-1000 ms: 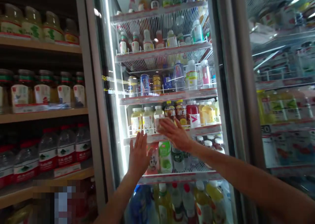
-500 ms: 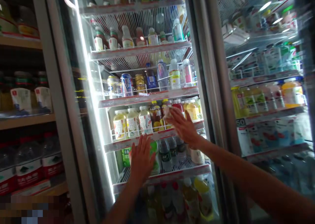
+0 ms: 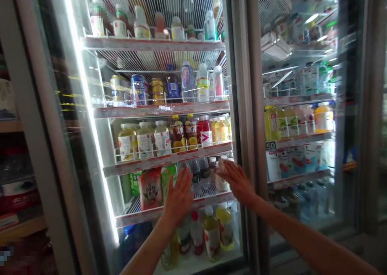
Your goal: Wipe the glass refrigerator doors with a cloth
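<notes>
My left hand (image 3: 179, 194) is held flat with its fingers spread toward the glass door (image 3: 157, 123) of a lit drinks cooler. Whether the palm touches the glass I cannot tell. To the right, near the door's metal edge, my right hand (image 3: 237, 180) presses a crumpled whitish cloth (image 3: 222, 167) under its fingertips, seemingly against the same glass. The cloth is mostly covered by the fingers, and its exact kind is unclear. Behind the glass by my left hand are a red drink pack (image 3: 150, 188) and a green pack (image 3: 168, 178).
Shelves behind the door hold several bottles and cans, among them a red bottle (image 3: 204, 130) and a blue can (image 3: 138, 89). A metal door frame (image 3: 250, 105) separates this door from a second cooler door on the right. Dim shelving (image 3: 22, 222) stands at the left.
My right hand has moved down the glass with the cloth, from the bottle shelf to the shelf below. The left hand stays spread, slightly farther right against the shelves. The view has shifted right.
</notes>
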Action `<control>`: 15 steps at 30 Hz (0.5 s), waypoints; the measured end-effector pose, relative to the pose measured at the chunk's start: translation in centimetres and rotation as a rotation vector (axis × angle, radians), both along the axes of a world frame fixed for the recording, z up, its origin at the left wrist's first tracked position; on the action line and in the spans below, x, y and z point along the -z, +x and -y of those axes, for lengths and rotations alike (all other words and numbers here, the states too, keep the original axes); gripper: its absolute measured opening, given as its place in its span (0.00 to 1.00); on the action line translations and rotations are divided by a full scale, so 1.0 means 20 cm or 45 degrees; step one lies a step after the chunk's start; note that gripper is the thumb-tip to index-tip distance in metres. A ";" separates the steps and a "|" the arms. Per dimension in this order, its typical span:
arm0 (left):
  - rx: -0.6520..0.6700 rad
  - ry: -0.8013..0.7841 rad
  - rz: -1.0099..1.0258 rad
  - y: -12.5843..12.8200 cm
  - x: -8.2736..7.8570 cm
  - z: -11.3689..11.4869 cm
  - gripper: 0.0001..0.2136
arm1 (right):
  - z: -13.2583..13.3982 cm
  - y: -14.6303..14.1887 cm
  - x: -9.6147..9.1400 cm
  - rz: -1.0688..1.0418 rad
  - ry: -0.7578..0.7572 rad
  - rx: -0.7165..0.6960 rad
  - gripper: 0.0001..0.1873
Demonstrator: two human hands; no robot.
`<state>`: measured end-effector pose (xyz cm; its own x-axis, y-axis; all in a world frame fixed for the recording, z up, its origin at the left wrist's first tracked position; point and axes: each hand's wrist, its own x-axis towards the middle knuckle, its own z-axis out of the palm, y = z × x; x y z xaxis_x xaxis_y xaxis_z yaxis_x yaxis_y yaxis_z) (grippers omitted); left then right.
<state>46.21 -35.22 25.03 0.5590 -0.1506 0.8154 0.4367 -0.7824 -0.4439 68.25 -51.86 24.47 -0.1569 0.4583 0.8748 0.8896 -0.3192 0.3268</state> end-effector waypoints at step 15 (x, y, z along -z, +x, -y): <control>-0.017 -0.080 -0.129 -0.10 0.32 -0.02 0.22 | -0.07 -0.14 0.23 -0.018 -0.106 -0.098 0.28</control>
